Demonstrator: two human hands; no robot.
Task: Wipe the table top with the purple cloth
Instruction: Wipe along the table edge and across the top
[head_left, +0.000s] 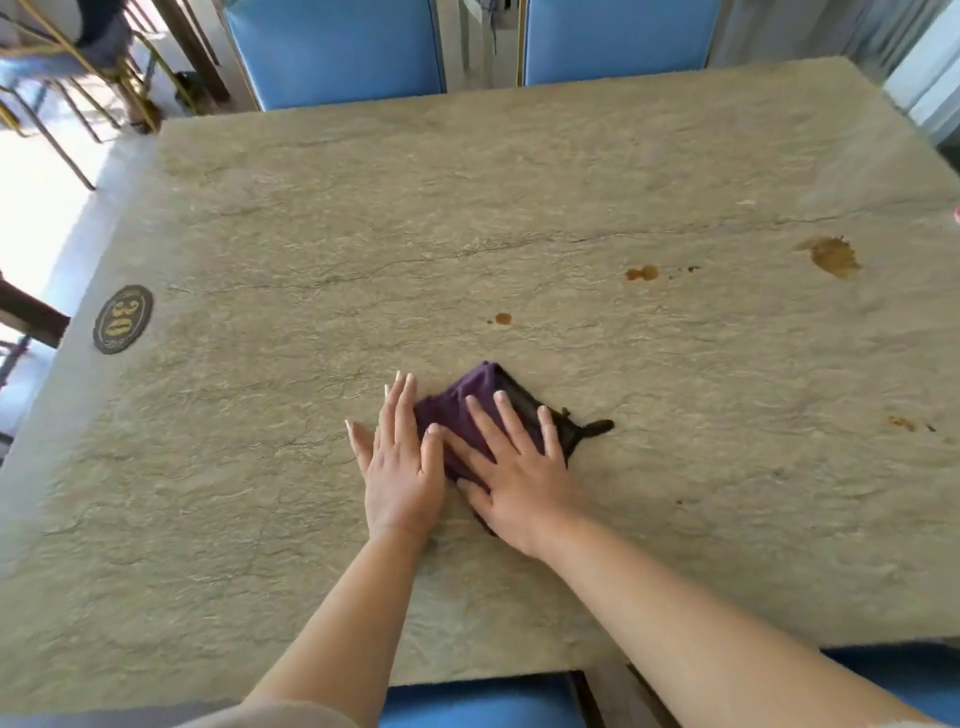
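Purple cloth (470, 410) bunched, axis far-left to near-right | hands flat: left hand (400, 467), right hand (511, 467)

I am viewing through one head camera, looking forward and steeply down, sitting close above the worktop (467, 208).

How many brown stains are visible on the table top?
4 clear ones, all right of the purple cloth: a large stain far right, a double spot, a small spot, a faint smear. Tiny specks may be missed.
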